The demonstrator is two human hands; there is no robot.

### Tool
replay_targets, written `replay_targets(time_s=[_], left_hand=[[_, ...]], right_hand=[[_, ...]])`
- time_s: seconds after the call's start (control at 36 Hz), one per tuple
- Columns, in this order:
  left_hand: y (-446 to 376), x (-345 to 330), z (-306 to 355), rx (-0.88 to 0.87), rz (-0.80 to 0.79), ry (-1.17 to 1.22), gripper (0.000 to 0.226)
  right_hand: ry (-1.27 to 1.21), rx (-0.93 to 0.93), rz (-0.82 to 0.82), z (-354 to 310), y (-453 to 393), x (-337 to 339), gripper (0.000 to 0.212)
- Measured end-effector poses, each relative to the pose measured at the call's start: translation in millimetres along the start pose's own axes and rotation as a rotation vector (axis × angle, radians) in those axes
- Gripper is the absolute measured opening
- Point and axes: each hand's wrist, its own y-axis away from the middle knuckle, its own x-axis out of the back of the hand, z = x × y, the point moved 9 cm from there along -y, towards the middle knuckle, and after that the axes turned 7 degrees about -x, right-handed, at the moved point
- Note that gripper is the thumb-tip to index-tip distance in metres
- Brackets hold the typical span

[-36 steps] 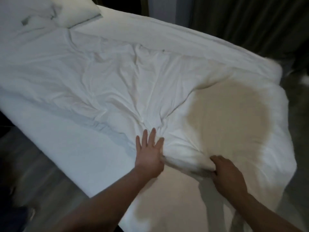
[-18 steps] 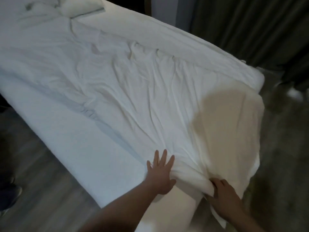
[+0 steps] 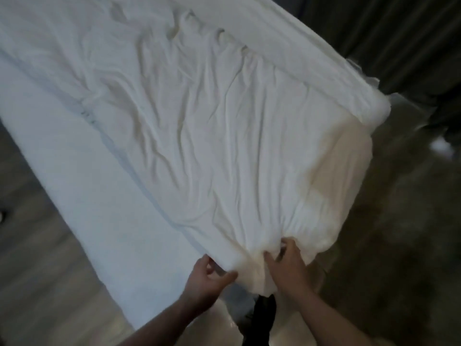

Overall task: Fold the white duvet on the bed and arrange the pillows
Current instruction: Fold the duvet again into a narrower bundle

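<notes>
- The white duvet lies spread and wrinkled over the bed, reaching away from both hands toward the far side; its near edge bunches up right at the hands.
- The left hand pinches that near edge, thumb and fingers closed on the cloth.
- The right hand, just beside the left, presses into the gathered fabric with fingers curled; whether it truly grips the cloth I cannot tell.
- Left of the left hand, a smooth strip of the bed shows past the duvet's edge.
- Wooden floor lies beyond that strip.
- Dark curtains hang far beyond the right hand.
- A dark shape sits below, between the forearms.
</notes>
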Motion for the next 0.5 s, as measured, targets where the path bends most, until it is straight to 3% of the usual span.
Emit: replay_targets(time_s=[0.08, 0.17, 0.28, 0.39, 0.5], left_hand=[[-3, -41, 11, 0.016, 0.033, 0.131, 0.055], [-17, -52, -14, 0.11, 0.255, 0.198, 0.088], [-3, -65, -20, 0.189, 0.271, 0.075, 0.072], [10, -73, -23, 0.209, 0.221, 0.073, 0.077], [8, -62, -23, 0.271, 0.212, -0.076, 0.082]], right_hand=[[0.147, 0.032, -0.016, 3, -15, -2, 0.019], [0.305, 0.097, 0.005, 4, -23, 6, 0.024], [0.306, 0.213, 0.001, 10, -5, 27, 0.033], [0.366, 0.271, -0.003, 15, 3, 39, 0.028], [0.53, 0.227, -0.123, 8, -17, 21, 0.028]])
